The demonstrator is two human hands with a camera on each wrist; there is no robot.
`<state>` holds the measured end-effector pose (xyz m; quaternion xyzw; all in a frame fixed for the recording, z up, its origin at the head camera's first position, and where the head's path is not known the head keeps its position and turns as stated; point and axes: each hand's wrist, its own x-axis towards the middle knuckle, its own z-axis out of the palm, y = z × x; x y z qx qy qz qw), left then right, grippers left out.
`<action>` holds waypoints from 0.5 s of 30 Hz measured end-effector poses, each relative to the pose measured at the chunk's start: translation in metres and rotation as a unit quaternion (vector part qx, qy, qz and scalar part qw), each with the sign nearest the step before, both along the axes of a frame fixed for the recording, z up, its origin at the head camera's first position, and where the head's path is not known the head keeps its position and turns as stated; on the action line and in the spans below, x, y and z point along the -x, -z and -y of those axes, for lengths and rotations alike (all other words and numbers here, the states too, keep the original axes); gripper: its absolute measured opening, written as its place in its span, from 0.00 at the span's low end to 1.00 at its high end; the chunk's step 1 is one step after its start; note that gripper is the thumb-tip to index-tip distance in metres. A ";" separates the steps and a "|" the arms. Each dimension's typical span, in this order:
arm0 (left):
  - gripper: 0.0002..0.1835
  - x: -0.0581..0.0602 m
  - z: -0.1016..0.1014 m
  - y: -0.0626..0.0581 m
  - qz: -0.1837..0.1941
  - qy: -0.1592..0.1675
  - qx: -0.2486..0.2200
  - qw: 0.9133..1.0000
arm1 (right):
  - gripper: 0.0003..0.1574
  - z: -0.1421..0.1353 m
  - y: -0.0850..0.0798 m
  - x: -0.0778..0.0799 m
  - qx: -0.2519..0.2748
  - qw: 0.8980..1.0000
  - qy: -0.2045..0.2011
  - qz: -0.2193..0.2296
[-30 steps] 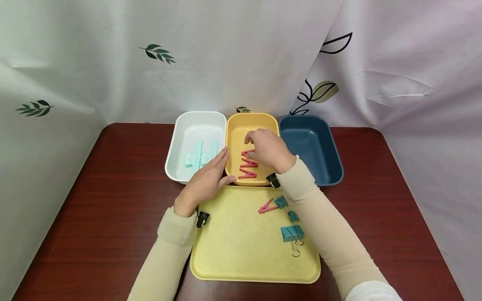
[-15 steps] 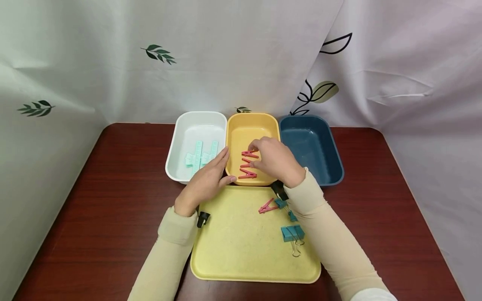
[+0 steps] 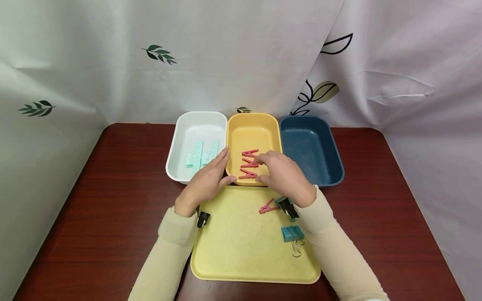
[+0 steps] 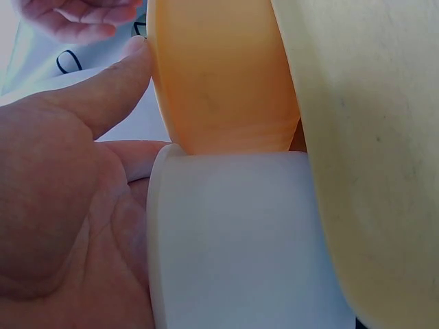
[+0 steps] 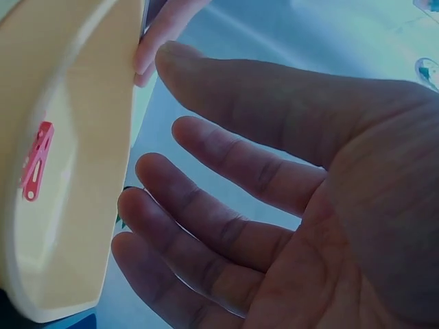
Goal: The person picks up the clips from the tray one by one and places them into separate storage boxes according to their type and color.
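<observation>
My left hand (image 3: 206, 184) rests across the neighbouring rims of the white bin (image 3: 174, 163) and the yellow bin (image 3: 253, 118), fingers straight. In the left wrist view its thumb (image 4: 113, 89) touches the yellow bin's rim. My right hand (image 3: 282, 174) is over the front right corner of the yellow bin, holding nothing; the right wrist view shows its fingers (image 5: 206, 178) loosely bent and apart from the thumb. Three red clothespins (image 3: 248, 174) lie in a column in the yellow bin. A pink clothespin (image 3: 267, 207) lies on the yellow tray (image 3: 233, 242).
Teal binder clips lie on the tray's right side: a large binder clip (image 3: 292, 234), and smaller ones partly hidden under the right wrist's camera (image 3: 288, 207). Mint strips with ruler-like marks (image 3: 197, 156) are in the white bin. A dark blue bin (image 3: 310, 152) stands at right.
My right hand has drawn back toward the tray and to the right, away from the clothespins in the yellow bin. The left hand has stayed in place.
</observation>
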<state>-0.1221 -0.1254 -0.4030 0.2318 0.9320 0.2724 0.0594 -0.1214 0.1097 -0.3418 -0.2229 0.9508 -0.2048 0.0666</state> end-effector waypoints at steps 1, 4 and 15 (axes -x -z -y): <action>0.44 0.000 0.000 0.000 0.000 0.000 0.000 1.000 | 0.25 -0.001 0.001 -0.003 0.002 1.000 -0.002 -0.002; 0.43 0.000 -0.001 -0.001 0.003 -0.001 0.000 1.000 | 0.25 -0.005 0.003 -0.011 0.007 1.000 -0.009 -0.008; 0.43 -0.001 -0.001 -0.002 -0.004 0.002 0.004 1.000 | 0.24 -0.016 0.012 -0.036 0.006 0.999 -0.036 0.002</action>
